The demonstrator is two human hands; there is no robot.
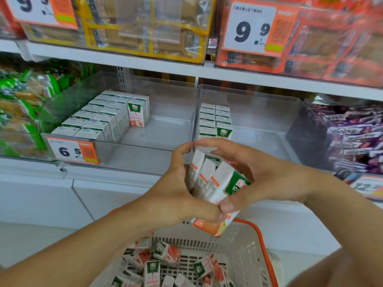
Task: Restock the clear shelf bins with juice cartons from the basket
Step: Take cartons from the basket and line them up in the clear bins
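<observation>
A: Shelving fills the far side of your view: a white shelf point(145, 65) holds snack packs behind price cards above, and below it sit two clear bins side by side.

B: Where do the cartons stand in them?

A: Your left bin point(145, 139) has upright juice cartons point(97, 119) in rows along its left wall, with one more carton point(137, 113) at the far right of those rows. Your right bin point(259, 137) has two short rows point(215, 119) packed against its left wall. A price card point(72, 151) hangs on the left bin's near front.

B: And my hands?

A: Both are clamped on one bundle of cartons point(209, 183), held between them just in front of the divider where the bins meet. Your left hand point(176, 189) curls round the bundle's left side, with its thumb underneath. Your right hand point(244, 172) wraps over the top and right, its thumb pressing the near face. The bundle tilts, its lower end sticking out below your thumbs.

B: The basket?

A: Your grey basket point(244, 251) with the orange handle point(261, 241) is near you, directly beneath the bundle. Loose cartons point(165, 264) lie jumbled in its bottom, well apart from your hands.
</observation>
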